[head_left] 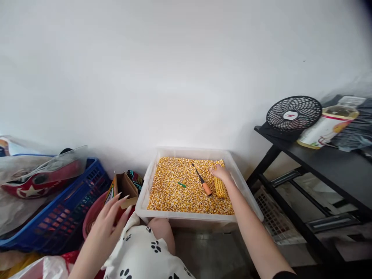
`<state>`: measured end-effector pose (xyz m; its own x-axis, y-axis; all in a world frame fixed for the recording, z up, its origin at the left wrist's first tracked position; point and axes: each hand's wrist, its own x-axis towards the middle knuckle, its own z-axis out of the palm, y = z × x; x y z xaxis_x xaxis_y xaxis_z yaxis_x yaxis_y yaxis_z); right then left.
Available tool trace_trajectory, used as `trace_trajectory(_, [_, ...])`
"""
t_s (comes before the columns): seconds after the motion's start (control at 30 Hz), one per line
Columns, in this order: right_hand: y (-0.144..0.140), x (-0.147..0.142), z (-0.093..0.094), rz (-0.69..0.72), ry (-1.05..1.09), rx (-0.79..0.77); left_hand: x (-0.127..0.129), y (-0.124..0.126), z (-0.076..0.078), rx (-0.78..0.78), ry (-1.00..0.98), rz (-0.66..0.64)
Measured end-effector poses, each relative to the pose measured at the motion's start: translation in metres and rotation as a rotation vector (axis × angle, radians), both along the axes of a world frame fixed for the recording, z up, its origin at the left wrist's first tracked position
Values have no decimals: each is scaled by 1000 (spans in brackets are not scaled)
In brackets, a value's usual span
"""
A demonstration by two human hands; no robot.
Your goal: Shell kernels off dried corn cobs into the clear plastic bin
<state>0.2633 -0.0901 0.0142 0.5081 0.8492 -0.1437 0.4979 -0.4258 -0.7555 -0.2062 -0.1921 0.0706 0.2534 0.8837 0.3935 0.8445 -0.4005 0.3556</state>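
Head view, ordered from largest item to smallest.

1. Wall and shelf. A white wall backs the work area. To your right a black shelf (334,164) carries a fan (293,114) and a tub (327,128). Keep your right elbow off its frame.

2. Crate. A blue crate (58,211) sits at your left, with a red bowl (93,219) and an open carton (124,188) just beside it.

3. Bin. The clear bin (145,193) rests on the floor ahead of your knee and is filled with loose kernels (177,193). Work over its middle so that anything shed falls inside the walls.

4. Hands. Your right hand (221,173) reaches into the bin at its far right, fingers curled down over the top end of the cob (220,188); whether they are closed on it, you cannot tell from this angle. Your left hand (109,221) hangs spread and empty near the carton, touching nothing that can be made out.

5. Cob. It lies on the kernels, lengthwise toward you, close to the right wall. Grip it around the girth, not at the tip, and lift it straight to avoid scattering grain.

6. Tool. An orange-handled tool (203,184) lies just left of the cob, point away from you. Take it by the handle only. A small green item (181,185) lies further left; its kind is not discernible.
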Motion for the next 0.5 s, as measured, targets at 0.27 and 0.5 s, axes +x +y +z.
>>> trace_trajectory(0.27, [-30, 20, -26, 91, -334, -296, 170, 72, 65, -209, -13, -645])
trace_trajectory(0.5, [-27, -15, 15, 104, -187, 134, 243, 116, -3, -913, -346, -536])
